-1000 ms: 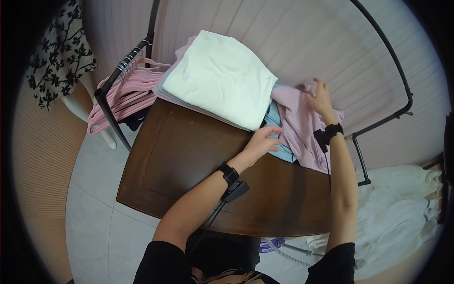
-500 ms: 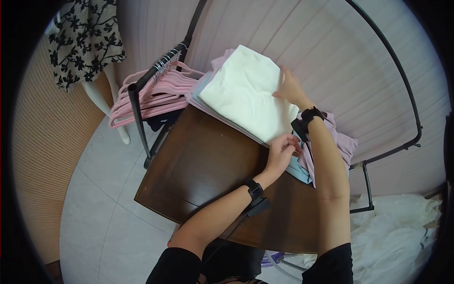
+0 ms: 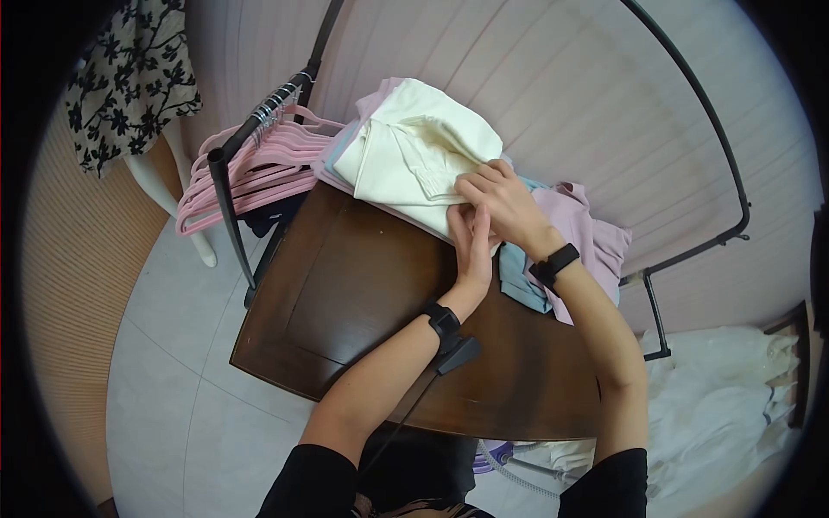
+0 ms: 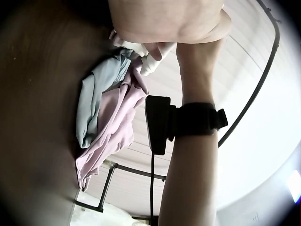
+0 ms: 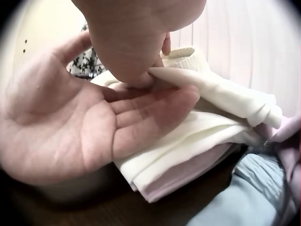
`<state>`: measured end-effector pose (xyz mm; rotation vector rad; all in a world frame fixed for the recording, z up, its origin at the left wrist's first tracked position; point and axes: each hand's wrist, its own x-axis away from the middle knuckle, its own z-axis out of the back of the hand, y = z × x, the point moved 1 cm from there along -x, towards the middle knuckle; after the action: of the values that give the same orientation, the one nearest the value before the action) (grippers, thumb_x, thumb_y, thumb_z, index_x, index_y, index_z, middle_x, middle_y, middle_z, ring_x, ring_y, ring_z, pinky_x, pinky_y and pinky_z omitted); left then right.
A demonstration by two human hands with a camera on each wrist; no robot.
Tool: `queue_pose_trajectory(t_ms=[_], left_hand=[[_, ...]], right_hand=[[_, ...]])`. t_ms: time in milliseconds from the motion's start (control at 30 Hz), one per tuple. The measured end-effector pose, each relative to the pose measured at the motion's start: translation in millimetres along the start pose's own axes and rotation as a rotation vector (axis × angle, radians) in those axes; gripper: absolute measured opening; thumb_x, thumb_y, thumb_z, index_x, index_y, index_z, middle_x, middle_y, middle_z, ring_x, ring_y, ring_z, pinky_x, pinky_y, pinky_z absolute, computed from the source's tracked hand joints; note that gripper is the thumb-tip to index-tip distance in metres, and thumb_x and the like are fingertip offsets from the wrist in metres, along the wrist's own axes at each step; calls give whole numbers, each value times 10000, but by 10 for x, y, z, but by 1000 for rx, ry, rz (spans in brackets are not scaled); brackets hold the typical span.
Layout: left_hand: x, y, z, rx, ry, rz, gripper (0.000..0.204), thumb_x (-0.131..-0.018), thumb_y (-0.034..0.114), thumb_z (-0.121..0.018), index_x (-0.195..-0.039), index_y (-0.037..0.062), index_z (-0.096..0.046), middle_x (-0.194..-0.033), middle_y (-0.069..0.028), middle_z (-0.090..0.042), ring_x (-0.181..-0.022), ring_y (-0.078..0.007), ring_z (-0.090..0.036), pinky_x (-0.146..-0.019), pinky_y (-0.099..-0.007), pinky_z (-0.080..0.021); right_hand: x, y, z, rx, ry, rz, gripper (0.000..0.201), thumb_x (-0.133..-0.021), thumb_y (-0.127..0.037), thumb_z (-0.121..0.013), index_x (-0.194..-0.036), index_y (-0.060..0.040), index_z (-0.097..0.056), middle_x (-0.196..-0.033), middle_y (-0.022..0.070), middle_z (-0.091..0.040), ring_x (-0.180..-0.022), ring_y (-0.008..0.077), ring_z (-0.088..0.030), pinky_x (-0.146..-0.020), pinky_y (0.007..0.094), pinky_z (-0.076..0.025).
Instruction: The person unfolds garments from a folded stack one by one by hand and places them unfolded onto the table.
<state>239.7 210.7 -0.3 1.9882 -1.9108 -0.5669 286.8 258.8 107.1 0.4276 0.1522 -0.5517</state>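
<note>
White garment (image 3: 393, 142) sits on top of the folded stack (image 3: 331, 166), on the far side of the brown table (image 3: 337, 293), its cuff lying over the folds. Right hand (image 3: 508, 205) grips its near-right edge, fingers curled in. Left hand (image 3: 471, 255) is over the table, fingers straight, palm toward the right hand, fingertips at the cloth. Blue garment (image 3: 523, 281) and lilac garment (image 3: 596, 242) lie bunched at table's far right; pink hangers (image 3: 281, 147) hang left of table.

Left hand (image 5: 89, 115) at white cloth (image 5: 188, 134)
</note>
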Motion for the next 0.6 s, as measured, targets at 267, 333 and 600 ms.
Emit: queue_pose_trajectory(t_ms=[267,333,600], left_hand=[[-75,119,37,223,88,131,688,-1029,625,-372,-1458,88,-334,-1385,-126,-497,-1279,-236,-508,-1019,-425,-445],[-98,86,46,206,73,94,668,-1033,605,-395,-1441,77,-364,-1421,-136,-482,-1295,-238,-505,-1029,-427,-449],[-68,79,19,211,90,24,704,-1013,534,-529,-1508,85,-310,-1517,-123,-400,-1392,-259,-426,-1117,-459,-398]], right_hand=[[93,-160,246,-165,168,-113,323,-814,-198,-717,-1091,-53,-634,-982,111,-682,-988,329,-616,-969,433,-449],[71,-136,112,-155,244,-251,388,-810,-207,-732,-1145,-40,-629,-1021,145,-678,-1015,373,-612,-968,448,-455],[18,357,-68,-305,-231,-388,458,-899,-263,-719,-1275,-14,-645,-1080,186,-667,-1017,371,-655,-887,416,-519]])
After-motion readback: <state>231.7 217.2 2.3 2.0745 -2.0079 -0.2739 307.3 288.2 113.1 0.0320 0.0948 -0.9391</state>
